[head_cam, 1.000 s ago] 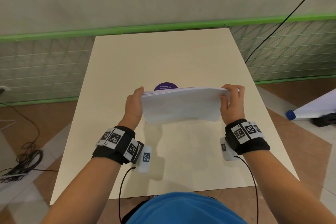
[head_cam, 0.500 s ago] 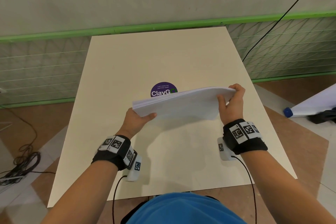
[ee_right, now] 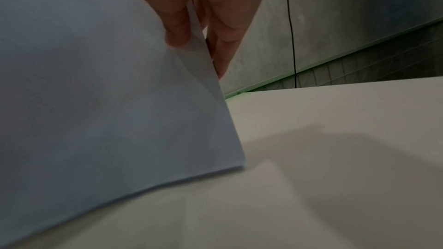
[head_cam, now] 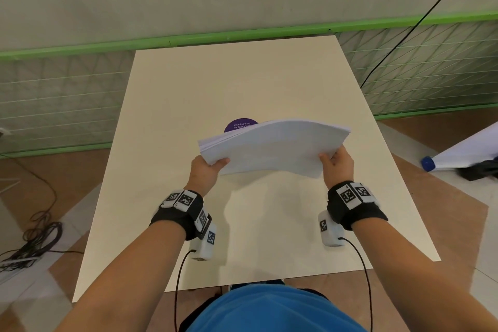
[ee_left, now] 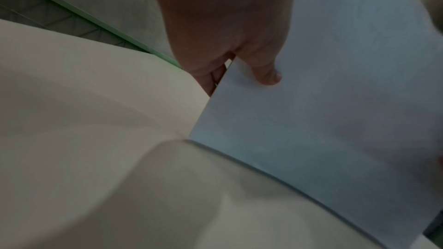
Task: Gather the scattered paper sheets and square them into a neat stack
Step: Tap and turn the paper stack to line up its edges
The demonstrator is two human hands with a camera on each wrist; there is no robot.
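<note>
A white paper stack (head_cam: 275,147) is seen at the centre of the frame over a cream tabletop (head_cam: 237,83). A purple round sticker (head_cam: 238,124) with white lettering is shown behind it. Black wristbands (head_cam: 353,205) bearing black-and-white square markers are worn. A bright green rail (head_cam: 107,46) is seen across the upper frame, and a blue shirt (head_cam: 269,310) at the bottom.

The paper stack (head_cam: 272,147) has tipped from upright toward flat, its left end lower. Both hands have shifted to its near corners, left hand (head_cam: 206,171) and right hand (head_cam: 336,166), and it seems clear of the surface (head_cam: 242,83).
</note>
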